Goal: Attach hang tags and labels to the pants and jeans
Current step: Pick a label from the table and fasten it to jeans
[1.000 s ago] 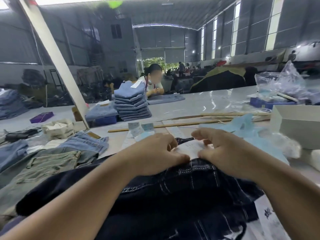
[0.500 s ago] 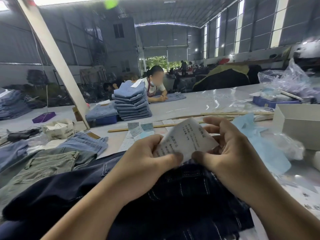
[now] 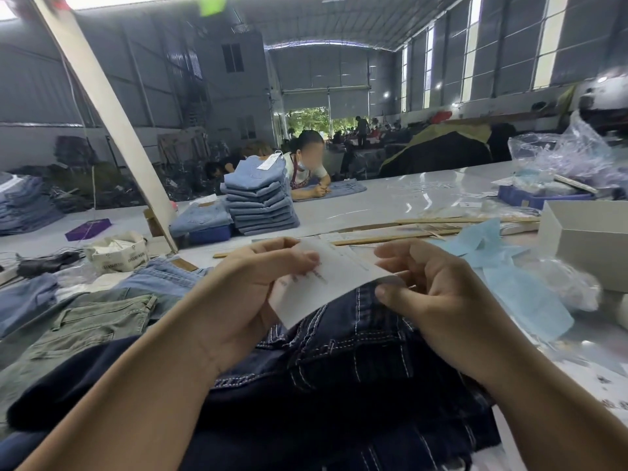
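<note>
A white paper label (image 3: 326,283) with printed lines is held above the dark blue jeans (image 3: 356,362), which are spread on the table (image 3: 339,212) directly in front of the person. The left edge of the label is pinched by the left hand (image 3: 258,294), with the thumb on top and the fingers curled behind the paper. The right corner of the label is gripped by the right hand (image 3: 431,297), between the thumb and the bent fingers. The label is tilted, its lower corner hanging just over the white-stitched seams of the jeans. To the left, a pair of green pants (image 3: 88,321) and some lighter blue jeans (image 3: 163,277) are laid on the table. Further back, a stack of folded light blue jeans (image 3: 261,202) is seen, and behind it a second person (image 3: 307,164) is leaning on the table. A white box (image 3: 588,239) is placed on the right, near crumpled light blue sheets (image 3: 509,277).
</note>
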Action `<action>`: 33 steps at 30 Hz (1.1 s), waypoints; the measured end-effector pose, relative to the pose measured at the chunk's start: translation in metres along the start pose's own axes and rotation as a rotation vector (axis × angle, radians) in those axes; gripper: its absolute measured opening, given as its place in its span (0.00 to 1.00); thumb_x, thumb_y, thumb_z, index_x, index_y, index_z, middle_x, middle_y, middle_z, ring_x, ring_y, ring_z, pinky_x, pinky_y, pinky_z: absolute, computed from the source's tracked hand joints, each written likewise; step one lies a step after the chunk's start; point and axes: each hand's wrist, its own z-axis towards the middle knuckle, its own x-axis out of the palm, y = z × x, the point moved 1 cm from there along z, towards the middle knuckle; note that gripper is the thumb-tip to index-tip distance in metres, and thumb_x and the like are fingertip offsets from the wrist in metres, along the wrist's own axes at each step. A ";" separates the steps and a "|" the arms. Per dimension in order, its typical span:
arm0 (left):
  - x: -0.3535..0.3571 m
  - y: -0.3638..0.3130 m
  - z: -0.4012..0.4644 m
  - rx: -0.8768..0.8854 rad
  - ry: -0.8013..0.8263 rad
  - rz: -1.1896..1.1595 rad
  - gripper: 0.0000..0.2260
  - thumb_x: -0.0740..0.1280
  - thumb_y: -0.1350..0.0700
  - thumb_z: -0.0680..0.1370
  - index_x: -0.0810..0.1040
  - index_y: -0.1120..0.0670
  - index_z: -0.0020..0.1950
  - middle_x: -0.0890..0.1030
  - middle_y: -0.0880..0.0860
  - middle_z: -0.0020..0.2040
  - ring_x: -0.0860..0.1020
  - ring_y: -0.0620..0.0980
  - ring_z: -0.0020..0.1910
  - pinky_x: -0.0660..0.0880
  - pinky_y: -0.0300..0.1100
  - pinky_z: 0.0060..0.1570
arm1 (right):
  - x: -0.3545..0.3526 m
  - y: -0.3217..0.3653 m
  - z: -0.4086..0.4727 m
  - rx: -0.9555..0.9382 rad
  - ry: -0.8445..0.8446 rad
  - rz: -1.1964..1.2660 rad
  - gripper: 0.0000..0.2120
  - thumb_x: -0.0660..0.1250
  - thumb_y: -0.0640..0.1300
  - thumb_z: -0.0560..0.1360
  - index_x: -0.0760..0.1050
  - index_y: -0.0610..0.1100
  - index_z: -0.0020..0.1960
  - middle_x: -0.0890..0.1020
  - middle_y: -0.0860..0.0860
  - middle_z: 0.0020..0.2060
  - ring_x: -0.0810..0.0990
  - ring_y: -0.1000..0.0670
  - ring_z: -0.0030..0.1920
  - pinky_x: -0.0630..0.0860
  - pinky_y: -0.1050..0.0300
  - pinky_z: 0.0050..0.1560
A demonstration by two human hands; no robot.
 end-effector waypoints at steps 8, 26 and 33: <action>0.012 -0.006 0.027 0.012 0.213 -0.164 0.29 0.60 0.34 0.73 0.81 0.57 0.58 0.83 0.60 0.53 0.81 0.54 0.46 0.77 0.48 0.47 | -0.002 -0.015 0.010 0.078 -0.123 0.139 0.05 0.70 0.39 0.75 0.79 0.48 0.48 0.87 0.52 0.38 0.83 0.50 0.32 0.81 0.48 0.39; 0.027 0.030 0.118 0.119 0.120 0.829 0.10 0.74 0.54 0.74 0.78 0.45 0.51 0.84 0.44 0.40 0.81 0.40 0.36 0.76 0.38 0.41 | 0.002 -0.060 0.038 0.219 -0.179 0.416 0.17 0.71 0.46 0.67 0.78 0.54 0.55 0.86 0.50 0.48 0.86 0.48 0.48 0.78 0.45 0.55; 0.015 0.043 0.112 0.221 -0.077 0.857 0.08 0.74 0.54 0.73 0.78 0.43 0.46 0.80 0.43 0.39 0.76 0.37 0.34 0.70 0.27 0.34 | 0.010 -0.054 0.025 0.139 -0.326 -0.043 0.21 0.72 0.39 0.72 0.71 0.63 0.53 0.79 0.61 0.48 0.81 0.62 0.43 0.76 0.68 0.41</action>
